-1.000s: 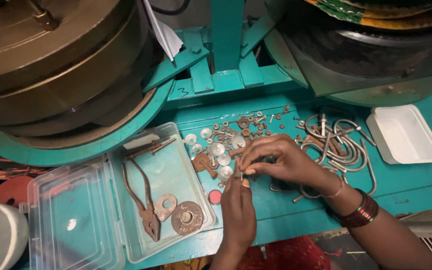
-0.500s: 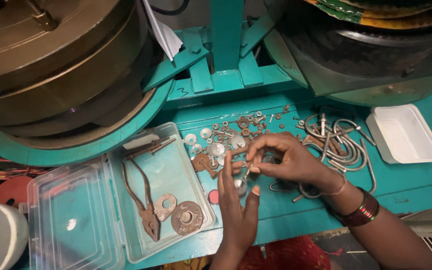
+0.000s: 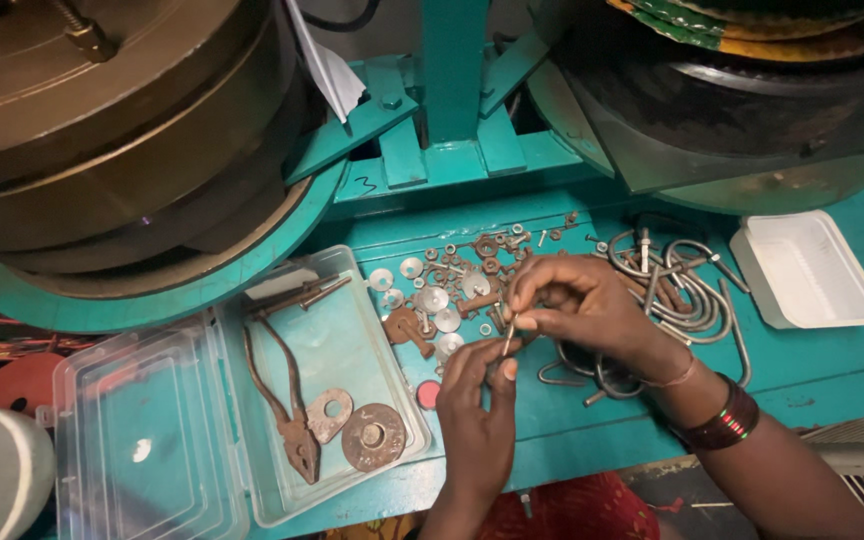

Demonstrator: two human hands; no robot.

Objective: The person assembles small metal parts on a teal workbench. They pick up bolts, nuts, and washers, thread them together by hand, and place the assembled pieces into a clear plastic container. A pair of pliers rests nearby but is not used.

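My left hand and my right hand meet over a teal bench, both pinching one small metal bolt between the fingertips. Just beyond my fingers lies a scatter of washers, nuts and bolts, some shiny, some rusty. A heap of bent U-bolts lies to the right of my right hand, partly under my wrist. That wrist wears a dark bangle.
An open clear plastic box at left holds rusty pliers and two large rusty washers. A white tray sits at right. Large metal drums on a teal frame loom behind.
My left hand has drawn its fingers together onto the bolt. My right hand has shifted slightly while staying on the bolt.
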